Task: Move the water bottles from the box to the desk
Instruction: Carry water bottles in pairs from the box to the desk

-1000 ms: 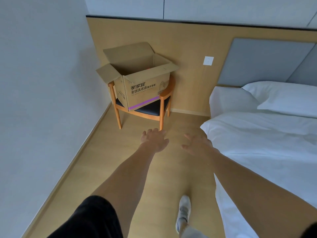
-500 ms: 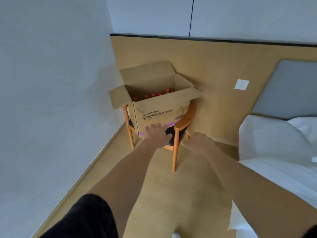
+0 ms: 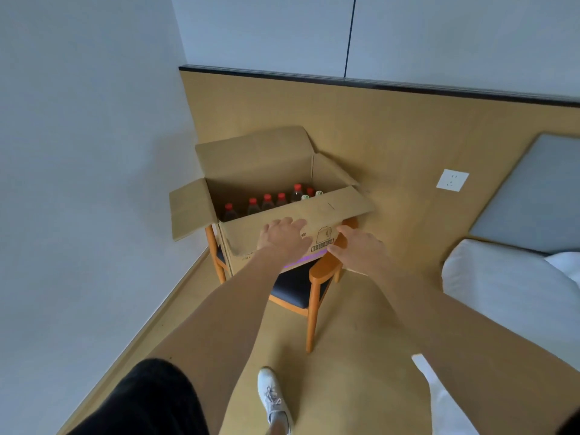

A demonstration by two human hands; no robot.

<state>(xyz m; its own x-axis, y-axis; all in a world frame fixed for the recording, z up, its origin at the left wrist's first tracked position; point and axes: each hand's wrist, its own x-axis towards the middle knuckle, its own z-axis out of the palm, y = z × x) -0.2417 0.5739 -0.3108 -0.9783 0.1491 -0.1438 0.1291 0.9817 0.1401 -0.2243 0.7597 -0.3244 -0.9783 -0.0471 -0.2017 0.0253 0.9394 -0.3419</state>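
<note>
Cardboard box point(image 3: 248, 246) sits on a wooden chair point(image 3: 320, 274), red-capped water bottles point(image 3: 267, 202) upright inside; left hand point(image 3: 284, 237) and right hand point(image 3: 361, 249) reach with fingers spread, each grip released.

A bedroom: white-sheeted bed point(image 3: 514, 296) against a padded headboard point(image 3: 530, 196), wall socket point(image 3: 452, 180), wooden chair point(image 3: 317, 277).

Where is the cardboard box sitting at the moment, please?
In the head view, the cardboard box sits open on the wooden chair in the room's corner, left of the bed.
</note>
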